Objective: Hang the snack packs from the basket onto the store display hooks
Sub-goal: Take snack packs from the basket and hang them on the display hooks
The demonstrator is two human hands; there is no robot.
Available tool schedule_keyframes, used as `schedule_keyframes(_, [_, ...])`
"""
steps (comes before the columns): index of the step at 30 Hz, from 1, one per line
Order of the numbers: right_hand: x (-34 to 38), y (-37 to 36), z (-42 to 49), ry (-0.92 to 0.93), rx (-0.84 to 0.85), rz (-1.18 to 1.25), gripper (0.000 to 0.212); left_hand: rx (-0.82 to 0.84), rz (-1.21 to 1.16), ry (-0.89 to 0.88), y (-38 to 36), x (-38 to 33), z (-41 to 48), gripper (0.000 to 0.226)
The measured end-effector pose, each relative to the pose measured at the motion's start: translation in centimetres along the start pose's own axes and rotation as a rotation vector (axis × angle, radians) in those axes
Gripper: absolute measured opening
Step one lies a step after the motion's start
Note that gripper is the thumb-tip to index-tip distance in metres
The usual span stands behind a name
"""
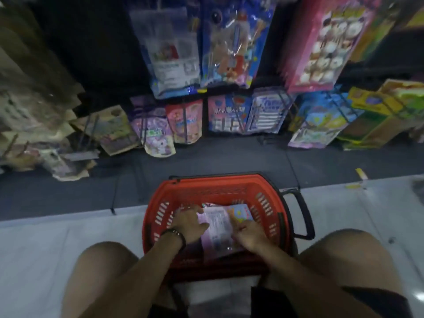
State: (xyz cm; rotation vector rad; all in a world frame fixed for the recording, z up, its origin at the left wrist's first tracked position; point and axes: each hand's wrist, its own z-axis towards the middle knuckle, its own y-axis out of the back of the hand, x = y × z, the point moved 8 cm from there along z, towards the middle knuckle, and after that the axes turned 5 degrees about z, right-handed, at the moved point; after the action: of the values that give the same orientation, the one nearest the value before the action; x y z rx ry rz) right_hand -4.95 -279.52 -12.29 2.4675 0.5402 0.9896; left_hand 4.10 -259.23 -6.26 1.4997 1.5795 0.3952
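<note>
- In the red basket (206, 191) on the floor: two snack packs show, a pale purple pack (216, 228) over a blue-pink pack (241, 213).
- Left hand (188, 222) lies flat, fingers spread, on the purple pack's left edge; right hand (249, 235) touches its right edge, grip unclear.
- Beyond: rows of hanging packs (231, 42); blurry.

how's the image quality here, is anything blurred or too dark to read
Head view: dim overall; the hanging packs at the top are smeared by motion blur, their print unreadable; the wide-angle lens bends the display outward at the edges; the red basket in the centre is sharper; faint glare on the pale floor at right.
</note>
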Motion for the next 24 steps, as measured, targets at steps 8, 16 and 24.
schedule_keyframes(8, [-2.2,-2.8,1.4,-0.058,0.052,-0.064,0.036,0.025,-0.143,0.439,-12.9,9.2,8.2,0.092])
schedule_keyframes(16, [-1.9,-3.8,2.4,-0.053,0.018,0.050,0.033,-0.023,-0.412,0.363,-9.5,3.8,4.4,0.032])
schedule_keyframes(24, [-3.1,-2.9,2.0,-0.153,-0.071,0.174,0.053,-0.206,-0.689,0.359,-9.6,5.0,4.6,0.040])
